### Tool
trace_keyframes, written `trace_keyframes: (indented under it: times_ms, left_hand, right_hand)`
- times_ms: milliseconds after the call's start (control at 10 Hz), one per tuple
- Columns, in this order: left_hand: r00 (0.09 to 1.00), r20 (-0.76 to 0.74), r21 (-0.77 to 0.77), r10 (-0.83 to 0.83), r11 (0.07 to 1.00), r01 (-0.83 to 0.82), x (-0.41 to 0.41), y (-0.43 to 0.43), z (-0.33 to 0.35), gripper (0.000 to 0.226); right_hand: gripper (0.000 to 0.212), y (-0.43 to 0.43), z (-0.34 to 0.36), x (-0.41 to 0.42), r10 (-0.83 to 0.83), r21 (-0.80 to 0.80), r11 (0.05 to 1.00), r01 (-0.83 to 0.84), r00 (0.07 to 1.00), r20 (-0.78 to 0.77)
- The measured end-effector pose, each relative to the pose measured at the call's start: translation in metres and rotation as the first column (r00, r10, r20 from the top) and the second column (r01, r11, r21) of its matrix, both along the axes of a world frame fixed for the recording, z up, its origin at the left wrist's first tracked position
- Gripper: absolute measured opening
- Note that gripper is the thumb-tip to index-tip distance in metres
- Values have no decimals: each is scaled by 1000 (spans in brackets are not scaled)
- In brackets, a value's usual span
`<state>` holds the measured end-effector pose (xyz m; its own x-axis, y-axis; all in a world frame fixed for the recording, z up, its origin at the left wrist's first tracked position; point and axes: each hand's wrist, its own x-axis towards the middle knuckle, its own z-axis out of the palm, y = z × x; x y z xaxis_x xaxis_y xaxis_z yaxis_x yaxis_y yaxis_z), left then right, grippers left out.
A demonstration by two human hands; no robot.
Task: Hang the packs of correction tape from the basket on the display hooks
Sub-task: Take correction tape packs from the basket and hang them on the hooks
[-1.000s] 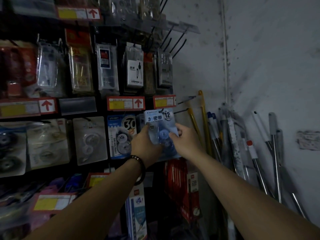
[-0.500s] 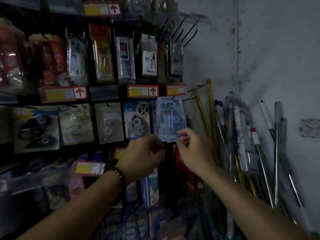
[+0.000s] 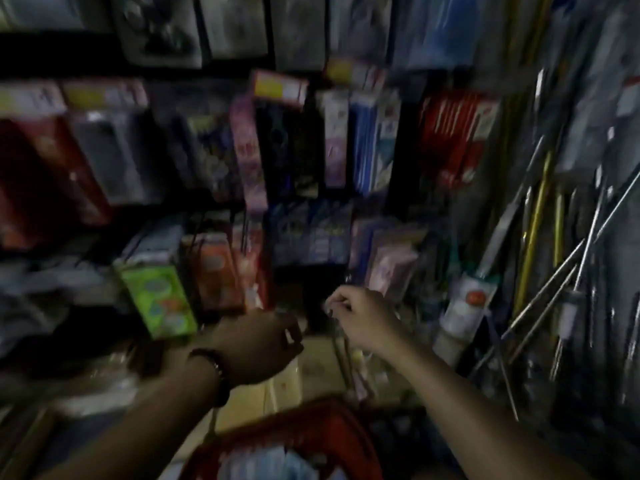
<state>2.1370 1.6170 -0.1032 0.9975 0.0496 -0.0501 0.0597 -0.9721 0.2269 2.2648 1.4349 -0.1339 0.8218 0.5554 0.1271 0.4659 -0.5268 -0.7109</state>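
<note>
While pale blue packs of correction tape [image 3: 273, 462] lay in the red basket [image 3: 311, 419], the right hand [image 3: 360, 320] hung above it with fingers loosely curled on nothing, and the left hand [image 3: 263, 341], also above it, showed only its back, its grasp impossible to tell.

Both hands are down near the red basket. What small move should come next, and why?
Probably lower the left hand into the red basket and take one of the pale blue packs. Both hands hover just above the basket. The left seems to hold nothing, and packs remain inside. Blur hides whether the right hand pinches anything, so the left is the safer choice.
</note>
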Motion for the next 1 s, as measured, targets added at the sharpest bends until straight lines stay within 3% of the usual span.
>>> trace_keyframes:
  times_ms: [200,400,500,600,800,900,1000]
  left_hand:
    - [952,-288,-117,105,983,-144,-64,32,-138,27]
    - [897,-403,-174,179,948,-267,-94,61,-239,27]
    - [869,-468,-231,162,926,-297,-98,61,-279,25]
    - [852,-502,-294,150,897,-331,-107,59,-313,27]
    - [836,-531,-341,134,870,-356,-105,65,-358,27]
    - [843,-527,-365,112,865,-344,-96,65,-356,25]
    - [848,-519,-383,104,859,-340,-90,70,-363,26]
  right_hand:
    - [16,27,-159,-61,40,-296,948,-117,966,-254]
    - [20,35,-293,-91,-120,-453,888,-79,911,-395]
    - [10,25,-355,-104,-199,-565,815,-129,853,-482]
    - [21,18,-400,-111,-271,-614,772,-162,791,-548]
    - [59,31,-458,-93,-384,-628,778,-3,789,-479]
    - [52,27,-488,-78,-409,-607,790,86,812,-416]
    - [45,27,-490,-62,-330,-651,759,17,873,-361]
